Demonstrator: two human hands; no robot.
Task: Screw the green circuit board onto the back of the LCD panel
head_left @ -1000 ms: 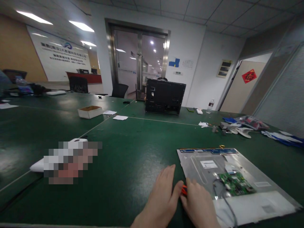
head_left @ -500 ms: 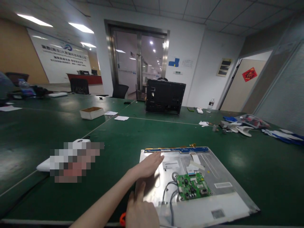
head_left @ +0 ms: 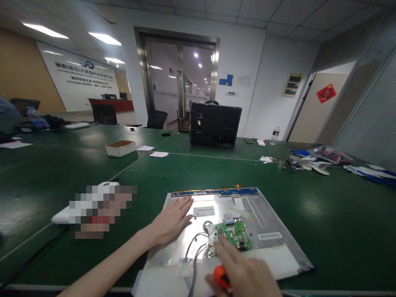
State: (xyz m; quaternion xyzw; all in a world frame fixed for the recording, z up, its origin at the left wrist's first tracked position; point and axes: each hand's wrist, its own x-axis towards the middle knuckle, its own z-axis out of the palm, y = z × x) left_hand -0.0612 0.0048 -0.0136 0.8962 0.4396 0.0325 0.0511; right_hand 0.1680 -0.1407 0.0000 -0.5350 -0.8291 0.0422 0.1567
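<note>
Flatly, left fingers (head_left: 181, 205) lie extended on metal panel (head_left: 173, 250); right fingers (head_left: 228, 251) grip orange object (head_left: 220, 275).

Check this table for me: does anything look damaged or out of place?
The far right looks untidy: a clear plastic bag and white pieces lie jumbled together. The panel under your left hand shows no obvious damage.
</note>
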